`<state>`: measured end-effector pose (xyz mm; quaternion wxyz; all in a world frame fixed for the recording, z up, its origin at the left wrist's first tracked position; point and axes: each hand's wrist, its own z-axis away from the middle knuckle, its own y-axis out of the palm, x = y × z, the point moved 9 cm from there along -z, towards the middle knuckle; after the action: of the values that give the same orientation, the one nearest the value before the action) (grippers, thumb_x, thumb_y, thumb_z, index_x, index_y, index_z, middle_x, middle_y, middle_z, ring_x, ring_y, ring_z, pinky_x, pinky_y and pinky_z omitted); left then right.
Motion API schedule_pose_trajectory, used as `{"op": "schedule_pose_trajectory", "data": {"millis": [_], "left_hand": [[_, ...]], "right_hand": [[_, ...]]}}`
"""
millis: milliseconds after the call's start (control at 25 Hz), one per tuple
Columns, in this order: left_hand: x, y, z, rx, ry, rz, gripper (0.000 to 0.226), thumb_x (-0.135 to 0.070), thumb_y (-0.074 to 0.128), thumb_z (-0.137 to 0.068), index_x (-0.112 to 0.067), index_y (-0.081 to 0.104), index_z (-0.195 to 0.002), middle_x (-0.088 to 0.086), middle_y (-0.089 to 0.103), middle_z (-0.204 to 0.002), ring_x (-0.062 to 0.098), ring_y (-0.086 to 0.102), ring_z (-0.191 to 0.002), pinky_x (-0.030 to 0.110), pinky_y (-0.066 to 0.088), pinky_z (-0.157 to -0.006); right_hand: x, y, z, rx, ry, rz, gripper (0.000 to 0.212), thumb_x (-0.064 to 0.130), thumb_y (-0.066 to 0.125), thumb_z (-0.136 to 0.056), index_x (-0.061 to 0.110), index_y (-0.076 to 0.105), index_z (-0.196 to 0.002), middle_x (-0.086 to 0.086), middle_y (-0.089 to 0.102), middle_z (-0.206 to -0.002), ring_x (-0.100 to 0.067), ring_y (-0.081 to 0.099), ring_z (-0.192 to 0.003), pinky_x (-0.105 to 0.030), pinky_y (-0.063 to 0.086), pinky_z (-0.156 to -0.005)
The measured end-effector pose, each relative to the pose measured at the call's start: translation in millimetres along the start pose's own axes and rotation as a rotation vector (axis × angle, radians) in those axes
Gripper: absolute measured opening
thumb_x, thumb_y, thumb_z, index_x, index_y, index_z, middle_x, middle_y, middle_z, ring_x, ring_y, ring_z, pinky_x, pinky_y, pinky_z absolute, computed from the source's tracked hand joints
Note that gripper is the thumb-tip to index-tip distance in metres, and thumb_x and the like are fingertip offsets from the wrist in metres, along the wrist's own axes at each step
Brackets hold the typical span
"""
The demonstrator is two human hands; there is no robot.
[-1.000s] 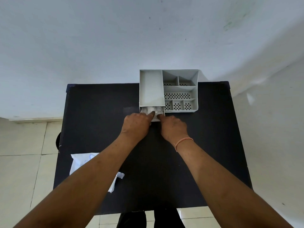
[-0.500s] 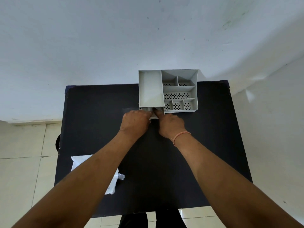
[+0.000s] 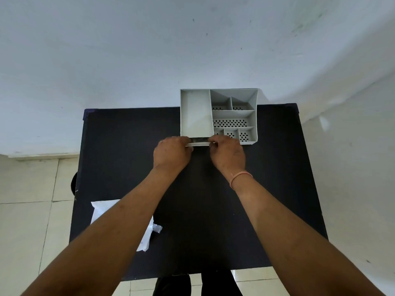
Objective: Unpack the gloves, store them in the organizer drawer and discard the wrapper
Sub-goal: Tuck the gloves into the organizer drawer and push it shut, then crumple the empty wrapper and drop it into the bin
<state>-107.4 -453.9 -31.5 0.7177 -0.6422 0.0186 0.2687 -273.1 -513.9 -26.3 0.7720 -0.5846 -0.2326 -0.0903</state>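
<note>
Both hands meet at the front face of the drawer (image 3: 199, 144), which sits at the near left corner of the grey organizer (image 3: 218, 115). The left hand (image 3: 172, 155) pinches the drawer front's left end, the right hand (image 3: 228, 155) pinches its right end, and the pale strip of the drawer front spans the short gap between their fingertips. Only a thin dark slot shows between that strip and the organizer's body just beyond the grip, so the drawer is nearly flush; the gloves cannot be seen from here. Directly beyond the grip lies the organizer's long plain compartment, and beyond and to the right of the right hand are its smaller compartments with perforated floors. A pink band (image 3: 240, 178) circles the right wrist, just behind the gripping hand. Well back from the grip, toward the person and under the left forearm, the white wrapper (image 3: 102, 210) lies flat on the black table (image 3: 277, 189) near its left edge, with a small clear flap at its right side. Faint print shows on the wrapper's near edge, too small to read. No brand or label is legible on the organizer.
</note>
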Motion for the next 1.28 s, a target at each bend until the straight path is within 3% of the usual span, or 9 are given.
{"op": "schedule_pose_trajectory", "data": {"millis": [80, 160, 320, 520, 720, 800, 920, 1040, 1280], "left_hand": [[8, -7, 7, -0.062, -0.056, 0.136, 0.024, -0.032, 0.069, -0.095, -0.024, 0.084, -0.112, 0.002, 0.084, -0.097, 0.025, 0.078, -0.089, 0.042, 0.065, -0.087], [16, -10, 13, -0.1, -0.125, 0.238, 0.027, -0.028, 0.073, -0.094, -0.021, 0.083, -0.118, 0.001, 0.085, -0.106, 0.021, 0.078, -0.095, 0.034, 0.061, -0.095], [31, -2, 15, -0.057, -0.339, 0.524, 0.022, -0.027, 0.079, -0.094, -0.02, 0.084, -0.114, -0.001, 0.083, -0.108, 0.012, 0.075, -0.095, 0.028, 0.058, -0.093], [46, 9, 16, -0.071, -0.599, 0.758, 0.003, -0.025, 0.08, -0.089, -0.025, 0.081, -0.086, -0.001, 0.081, -0.086, 0.018, 0.079, -0.084, 0.044, 0.068, -0.084], [41, 26, 17, -0.003, -0.73, 1.065, 0.023, -0.011, 0.077, -0.089, -0.015, 0.064, -0.108, 0.012, 0.079, -0.104, 0.023, 0.081, -0.092, 0.045, 0.069, -0.083], [35, 27, 15, 0.042, -0.688, 1.05, 0.025, -0.009, 0.075, -0.09, -0.018, 0.062, -0.11, 0.012, 0.076, -0.11, 0.024, 0.079, -0.097, 0.046, 0.068, -0.087], [36, 16, 22, 0.06, -0.6, 0.91, 0.019, -0.018, 0.072, -0.085, -0.024, 0.064, -0.101, 0.007, 0.076, -0.101, 0.027, 0.078, -0.095, 0.053, 0.067, -0.086], [58, 6, 43, 0.05, -0.569, 0.819, 0.017, -0.025, 0.071, -0.081, -0.027, 0.066, -0.098, 0.005, 0.076, -0.098, 0.029, 0.076, -0.094, 0.056, 0.065, -0.086], [155, -27, 121, -0.018, -0.69, 0.63, 0.019, -0.026, 0.076, -0.094, -0.022, 0.071, -0.112, 0.0, 0.076, -0.103, 0.022, 0.073, -0.099, 0.048, 0.061, -0.096]], "right_hand": [[-5, 3, 0, 0.037, 0.05, -0.063, 0.027, 0.024, 0.06, -0.101, 0.027, 0.075, -0.123, -0.001, 0.075, -0.125, -0.027, 0.061, -0.123, -0.037, 0.053, -0.1], [-5, 6, 4, 0.051, 0.064, -0.103, 0.028, 0.023, 0.061, -0.1, 0.027, 0.074, -0.124, 0.0, 0.074, -0.126, -0.025, 0.062, -0.122, -0.039, 0.054, -0.103], [-11, 10, -3, 0.028, 0.13, -0.244, 0.026, 0.017, 0.065, -0.097, 0.022, 0.079, -0.119, 0.0, 0.077, -0.123, -0.02, 0.07, -0.113, -0.036, 0.055, -0.106], [-31, 42, 10, 0.087, 0.516, -0.866, 0.022, 0.005, 0.069, -0.093, 0.023, 0.08, -0.097, -0.004, 0.079, -0.111, -0.021, 0.077, -0.103, -0.042, 0.062, -0.099], [-20, 48, 14, 0.162, 0.645, -1.246, 0.024, -0.008, 0.061, -0.098, 0.013, 0.073, -0.099, -0.015, 0.076, -0.123, -0.025, 0.073, -0.116, -0.041, 0.059, -0.102], [-18, 47, 18, 0.225, 0.594, -1.213, 0.026, -0.005, 0.062, -0.098, 0.018, 0.074, -0.103, -0.009, 0.075, -0.122, -0.023, 0.069, -0.121, -0.043, 0.056, -0.106], [-13, 42, 26, 0.253, 0.464, -0.987, 0.025, 0.002, 0.065, -0.094, 0.023, 0.074, -0.105, 0.001, 0.072, -0.112, -0.019, 0.067, -0.114, -0.045, 0.055, -0.104], [16, 43, 36, 0.274, 0.298, -0.81, 0.025, 0.008, 0.07, -0.092, 0.02, 0.074, -0.114, -0.001, 0.075, -0.117, -0.015, 0.069, -0.109, -0.039, 0.057, -0.1], [101, 87, 71, 0.521, 0.044, -0.45, 0.037, 0.017, 0.076, -0.092, 0.016, 0.071, -0.129, -0.004, 0.074, -0.126, -0.016, 0.069, -0.117, -0.036, 0.056, -0.106]]}}
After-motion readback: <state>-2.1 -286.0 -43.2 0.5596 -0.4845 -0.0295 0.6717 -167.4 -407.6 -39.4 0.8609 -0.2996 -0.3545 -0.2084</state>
